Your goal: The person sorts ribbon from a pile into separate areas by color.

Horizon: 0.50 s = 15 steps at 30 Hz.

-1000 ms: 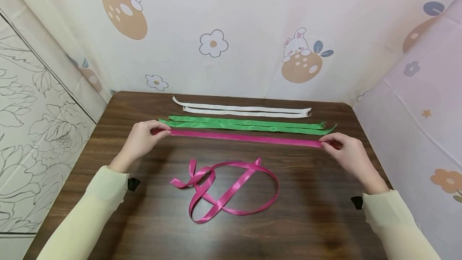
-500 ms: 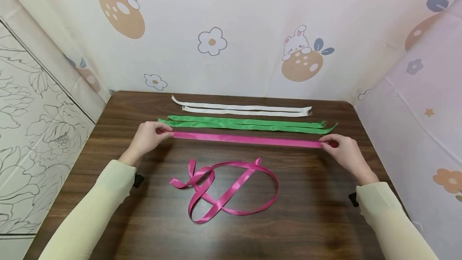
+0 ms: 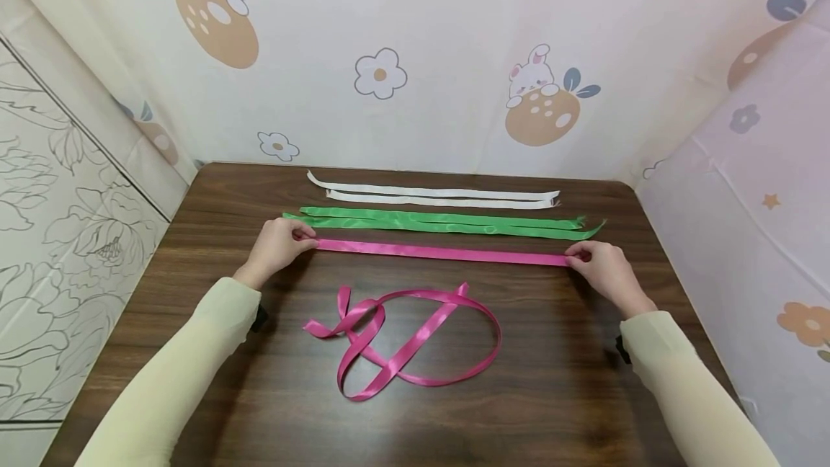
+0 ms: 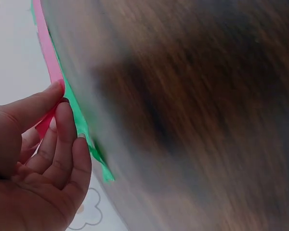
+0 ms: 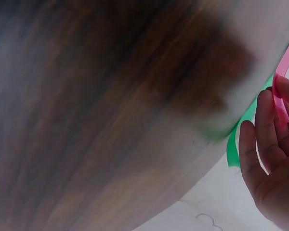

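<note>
Stretched straight between both hands is a pink ribbon (image 3: 441,253), just in front of two green ribbons (image 3: 415,222). My left hand (image 3: 277,245) pinches its left end between thumb and fingers; in the left wrist view a short pink tail hangs behind the fingers (image 4: 65,139). At the other end, my right hand (image 3: 604,267) pinches the ribbon, and the right wrist view shows a notched pink tail below the thumb (image 5: 288,91). Nearer the front lies a second pink ribbon (image 3: 421,337), loosely looped on the table.
Two white ribbons (image 3: 441,197) lie side by side behind the green ones on the dark wooden table (image 3: 532,395). A patterned curtain (image 3: 447,114) hangs at the table's back edge, and another printed panel (image 3: 65,236) stands along the left.
Both hands have moved inward, closer together, with the stretched pink ribbon still pinched between them. The looped pink ribbon and the green and white ones have stayed in place.
</note>
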Each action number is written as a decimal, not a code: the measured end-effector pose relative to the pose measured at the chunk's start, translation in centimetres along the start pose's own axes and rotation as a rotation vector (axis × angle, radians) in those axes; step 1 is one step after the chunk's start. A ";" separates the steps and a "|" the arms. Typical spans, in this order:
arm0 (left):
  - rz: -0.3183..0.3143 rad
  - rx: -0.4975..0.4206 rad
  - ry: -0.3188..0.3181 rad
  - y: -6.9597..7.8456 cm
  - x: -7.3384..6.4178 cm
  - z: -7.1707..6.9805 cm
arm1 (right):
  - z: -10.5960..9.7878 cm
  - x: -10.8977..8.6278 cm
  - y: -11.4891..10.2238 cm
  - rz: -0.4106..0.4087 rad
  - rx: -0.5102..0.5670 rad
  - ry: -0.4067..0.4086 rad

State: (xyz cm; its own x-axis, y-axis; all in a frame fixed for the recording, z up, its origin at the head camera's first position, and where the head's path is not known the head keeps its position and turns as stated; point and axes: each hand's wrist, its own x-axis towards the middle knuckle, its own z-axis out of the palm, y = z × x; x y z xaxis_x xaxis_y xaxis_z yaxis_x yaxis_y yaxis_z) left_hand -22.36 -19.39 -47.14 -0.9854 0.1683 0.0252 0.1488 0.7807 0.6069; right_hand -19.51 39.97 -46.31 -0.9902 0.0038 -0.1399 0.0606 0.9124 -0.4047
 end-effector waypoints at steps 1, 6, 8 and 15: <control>-0.004 0.005 -0.003 0.0 0.0 0.1 | 0.1 0.1 0.0 0.005 -0.004 -0.004; -0.013 0.024 -0.014 -0.1 0.2 0.5 | 0.3 0.5 -0.1 0.026 -0.031 -0.009; -0.018 0.024 -0.020 -0.1 0.3 0.6 | 0.3 0.7 0.0 0.040 -0.042 -0.007; -0.047 0.025 -0.019 -0.7 0.3 0.7 | 0.1 1.1 0.4 0.110 -0.071 0.000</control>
State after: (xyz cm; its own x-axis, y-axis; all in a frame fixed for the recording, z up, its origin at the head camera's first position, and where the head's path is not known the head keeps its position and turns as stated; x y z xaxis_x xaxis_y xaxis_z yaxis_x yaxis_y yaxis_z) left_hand -22.70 -19.49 -48.13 -0.9897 0.1423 -0.0185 0.1045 0.8029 0.5869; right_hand -20.53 40.25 -46.72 -0.9780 0.1059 -0.1798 0.1601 0.9333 -0.3215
